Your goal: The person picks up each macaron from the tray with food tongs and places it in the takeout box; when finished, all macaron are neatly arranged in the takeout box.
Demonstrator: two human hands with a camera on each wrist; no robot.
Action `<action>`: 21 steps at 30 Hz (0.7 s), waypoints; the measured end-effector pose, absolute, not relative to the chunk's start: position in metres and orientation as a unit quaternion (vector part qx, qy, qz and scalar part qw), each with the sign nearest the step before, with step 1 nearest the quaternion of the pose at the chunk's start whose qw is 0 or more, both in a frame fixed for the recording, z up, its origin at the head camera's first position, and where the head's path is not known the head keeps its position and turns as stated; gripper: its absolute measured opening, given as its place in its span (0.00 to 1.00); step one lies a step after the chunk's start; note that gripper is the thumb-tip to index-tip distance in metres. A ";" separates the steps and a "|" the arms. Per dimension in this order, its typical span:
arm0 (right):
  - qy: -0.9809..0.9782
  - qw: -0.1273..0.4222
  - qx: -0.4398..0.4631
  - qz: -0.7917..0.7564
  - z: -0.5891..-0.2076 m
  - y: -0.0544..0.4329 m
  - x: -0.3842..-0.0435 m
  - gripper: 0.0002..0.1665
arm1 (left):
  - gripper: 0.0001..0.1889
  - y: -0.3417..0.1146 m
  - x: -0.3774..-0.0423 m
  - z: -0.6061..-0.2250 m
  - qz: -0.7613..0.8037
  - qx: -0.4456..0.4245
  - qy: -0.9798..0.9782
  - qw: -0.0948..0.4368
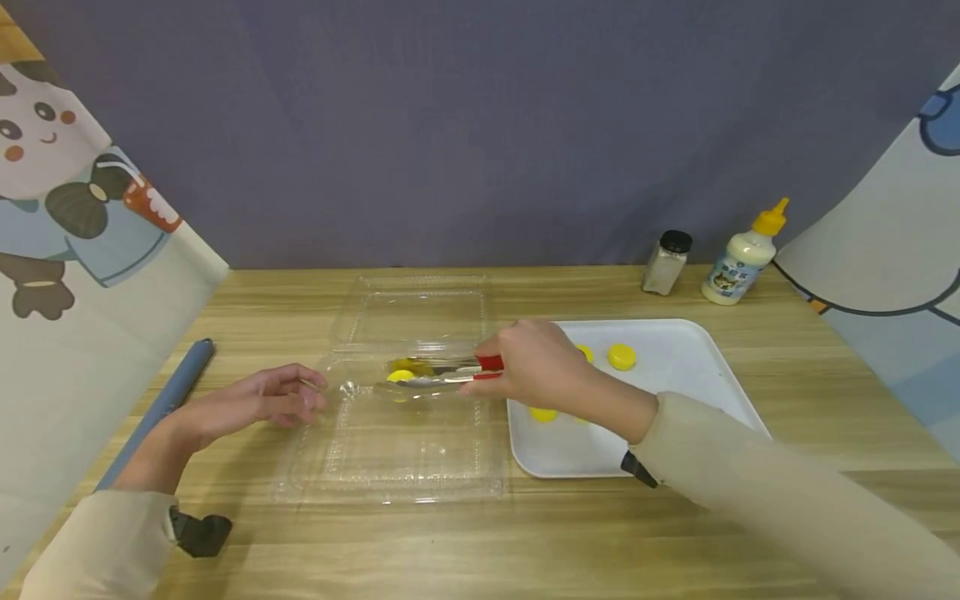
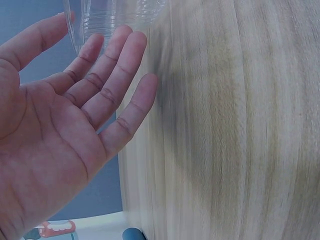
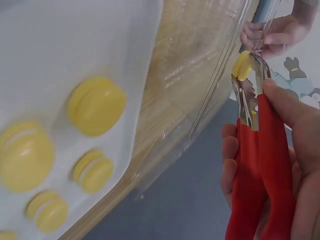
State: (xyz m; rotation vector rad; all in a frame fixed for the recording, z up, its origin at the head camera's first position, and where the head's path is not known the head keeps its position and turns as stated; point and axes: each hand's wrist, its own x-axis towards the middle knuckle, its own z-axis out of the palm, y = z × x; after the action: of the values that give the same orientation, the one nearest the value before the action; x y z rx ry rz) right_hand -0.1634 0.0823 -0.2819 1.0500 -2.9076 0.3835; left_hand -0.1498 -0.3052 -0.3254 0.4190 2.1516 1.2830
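My right hand (image 1: 543,367) grips metal tongs with red handles (image 3: 262,170). Between the tong tips is a yellow macaron (image 3: 242,65), held over the base of an open clear plastic clamshell box (image 1: 405,479). Beside the left edge of that box is my left hand (image 1: 262,400), palm inward and fingers loosely bent, holding nothing. In the left wrist view its thumb lies close to the box wall (image 2: 120,17); whether they touch I cannot tell. Several more yellow macarons (image 3: 97,106) sit on a white tray (image 1: 705,367) to the right, partly hidden by my right hand in the head view.
Behind the tray stand a shaker jar with a black lid (image 1: 666,262) and a squeeze bottle with a yellow nozzle (image 1: 745,254). A blue-grey rolled tube (image 1: 168,396) lies along the table's left side. A dark cloth wall (image 1: 480,133) closes off the back.
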 end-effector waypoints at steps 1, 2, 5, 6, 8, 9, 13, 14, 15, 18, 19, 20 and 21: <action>-0.933 0.014 0.338 0.120 -0.283 0.077 -0.164 0.30 | 0.25 -0.305 -0.150 -0.325 0.482 0.158 0.809 0.297; -0.933 0.016 0.340 0.117 -0.285 0.073 -0.166 0.29 | 0.25 -0.305 -0.150 -0.325 0.481 0.158 0.809 0.297; -0.932 0.022 0.348 0.098 -0.288 0.059 -0.169 0.24 | 0.25 -0.305 -0.150 -0.325 0.480 0.156 0.810 0.298; -0.932 0.021 0.350 0.092 -0.289 0.056 -0.170 0.24 | 0.25 -0.305 -0.150 -0.325 0.480 0.156 0.810 0.298; -0.930 0.019 0.358 0.080 -0.290 0.049 -0.171 0.24 | 0.25 -0.305 -0.151 -0.325 0.480 0.155 0.810 0.299; -0.929 0.017 0.360 0.077 -0.291 0.046 -0.171 0.24 | 0.25 -0.305 -0.151 -0.324 0.480 0.155 0.810 0.300; -0.927 0.007 0.369 0.065 -0.294 0.035 -0.172 0.22 | 0.25 -0.304 -0.150 -0.324 0.478 0.155 0.811 0.299; -0.926 0.006 0.373 0.061 -0.295 0.033 -0.173 0.24 | 0.25 -0.304 -0.150 -0.324 0.478 0.155 0.812 0.299; -0.926 0.004 0.374 0.058 -0.296 0.031 -0.173 0.23 | 0.25 -0.304 -0.150 -0.323 0.477 0.155 0.813 0.298; -0.924 0.009 0.379 0.046 -0.300 0.026 -0.174 0.26 | 0.25 -0.304 -0.150 -0.324 0.473 0.157 0.815 0.295; -0.924 0.010 0.380 0.046 -0.301 0.024 -0.175 0.27 | 0.25 -0.304 -0.150 -0.324 0.473 0.158 0.816 0.294; -0.924 0.009 0.380 0.045 -0.302 0.022 -0.175 0.27 | 0.25 -0.304 -0.150 -0.324 0.472 0.159 0.816 0.293; -0.924 0.008 0.380 0.046 -0.302 0.021 -0.176 0.28 | 0.25 -0.304 -0.150 -0.324 0.472 0.160 0.816 0.293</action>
State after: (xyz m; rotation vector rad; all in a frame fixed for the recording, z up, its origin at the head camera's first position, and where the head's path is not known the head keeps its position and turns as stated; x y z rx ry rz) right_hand -0.1759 0.0210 -0.3024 1.1877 -2.8873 0.1426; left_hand -0.1501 -0.3045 -0.3237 0.4253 2.1734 1.2567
